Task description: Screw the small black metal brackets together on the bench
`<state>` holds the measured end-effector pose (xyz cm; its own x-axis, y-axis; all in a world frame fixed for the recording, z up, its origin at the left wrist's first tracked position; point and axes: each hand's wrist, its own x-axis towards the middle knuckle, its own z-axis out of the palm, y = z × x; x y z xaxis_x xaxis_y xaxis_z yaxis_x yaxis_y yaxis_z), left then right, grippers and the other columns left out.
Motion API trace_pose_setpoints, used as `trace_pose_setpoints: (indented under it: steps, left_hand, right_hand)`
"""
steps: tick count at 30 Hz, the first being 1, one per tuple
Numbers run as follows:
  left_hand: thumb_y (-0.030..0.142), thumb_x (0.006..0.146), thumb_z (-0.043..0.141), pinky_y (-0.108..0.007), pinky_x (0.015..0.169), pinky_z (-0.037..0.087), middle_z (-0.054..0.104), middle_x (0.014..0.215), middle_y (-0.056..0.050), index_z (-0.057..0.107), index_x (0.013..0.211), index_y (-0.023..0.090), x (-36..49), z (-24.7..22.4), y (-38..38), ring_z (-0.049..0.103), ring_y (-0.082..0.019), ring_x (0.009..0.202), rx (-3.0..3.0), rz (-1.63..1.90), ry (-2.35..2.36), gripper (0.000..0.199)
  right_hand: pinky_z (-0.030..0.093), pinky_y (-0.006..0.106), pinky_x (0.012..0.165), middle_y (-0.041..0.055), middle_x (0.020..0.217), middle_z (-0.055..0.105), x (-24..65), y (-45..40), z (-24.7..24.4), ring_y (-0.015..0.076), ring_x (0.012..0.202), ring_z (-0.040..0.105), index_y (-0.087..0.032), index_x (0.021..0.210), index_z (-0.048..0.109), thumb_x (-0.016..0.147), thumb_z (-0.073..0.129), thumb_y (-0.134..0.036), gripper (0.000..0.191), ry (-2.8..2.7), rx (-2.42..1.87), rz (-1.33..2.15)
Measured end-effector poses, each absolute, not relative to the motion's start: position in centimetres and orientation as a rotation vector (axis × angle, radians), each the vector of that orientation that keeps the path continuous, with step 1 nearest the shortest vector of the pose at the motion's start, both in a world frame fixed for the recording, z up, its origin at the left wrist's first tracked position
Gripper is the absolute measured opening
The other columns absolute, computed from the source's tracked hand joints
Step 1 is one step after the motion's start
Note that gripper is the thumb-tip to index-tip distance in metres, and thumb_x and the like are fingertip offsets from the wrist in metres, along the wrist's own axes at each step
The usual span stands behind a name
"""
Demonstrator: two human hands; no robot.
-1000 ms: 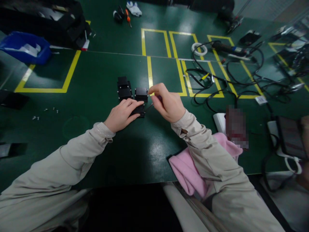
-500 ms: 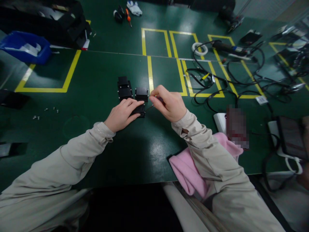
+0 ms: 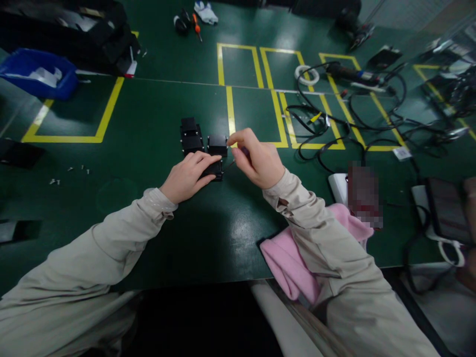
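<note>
Several small black blocks with silver screws at their edges lie close together on the green table. My left hand [image 3: 191, 176] holds the nearest black block [image 3: 214, 170], fingers over its top and thumb along its near side. Just to its right is my right hand [image 3: 258, 158], closed, with thumb and index finger pinched around a thin-shafted tool [image 3: 230, 163]. The shaft points at the right side of the held block; the handle is hidden in my palm. Beyond the held block sits another black block [image 3: 217, 143]. A stepped pair of black blocks [image 3: 191, 141] lies to the left.
Loose screws [image 3: 55, 182] lie on the left, below a blue bin [image 3: 42, 74]. A pink cloth [image 3: 288, 260] is under my right forearm. Tangled black cables [image 3: 316, 124] and a white tape roll [image 3: 307, 75] lie to the right. An orange-handled screwdriver [image 3: 196, 24] is at the far side.
My right hand has shifted slightly and its index finger has lifted a little off the thumb. The left hand and the blocks stay in place.
</note>
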<state>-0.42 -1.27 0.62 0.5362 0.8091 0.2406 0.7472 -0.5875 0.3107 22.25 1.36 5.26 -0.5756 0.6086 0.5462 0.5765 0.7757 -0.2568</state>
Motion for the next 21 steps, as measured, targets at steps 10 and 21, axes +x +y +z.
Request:
trace_pose_setpoints:
  steps: [10, 21]
  left_hand:
    - [0.032, 0.099, 0.051, -0.043, 0.093, 0.053, 0.060, 0.125, -0.012, 0.051, 0.142, 0.018, -0.42, 0.69, -1.27, 0.058, -0.028, 0.110, 2.591, 0.537, 1.333, 0.045]
    - [0.033, 0.099, 0.052, -0.042, 0.092, 0.053, 0.061, 0.124, -0.011, 0.051, 0.142, 0.018, -0.43, 0.66, -1.31, 0.058, -0.028, 0.110, 2.597, 0.550, 1.334, 0.045]
  right_hand:
    - [0.041, 0.020, 0.063, 0.0011, 0.089, 0.069, 22.22, 1.22, 5.52, 0.0061, 0.067, 0.063, -0.013, 0.116, 0.057, 0.104, 0.021, -0.035, 0.044, -2.349, -0.893, 0.049]
    - [0.038, 0.021, 0.061, -0.0014, 0.080, 0.064, 22.18, 1.26, 5.57, 0.0057, 0.061, 0.056, -0.014, 0.114, 0.056, 0.104, 0.021, -0.037, 0.044, -2.352, -0.901, 0.080]
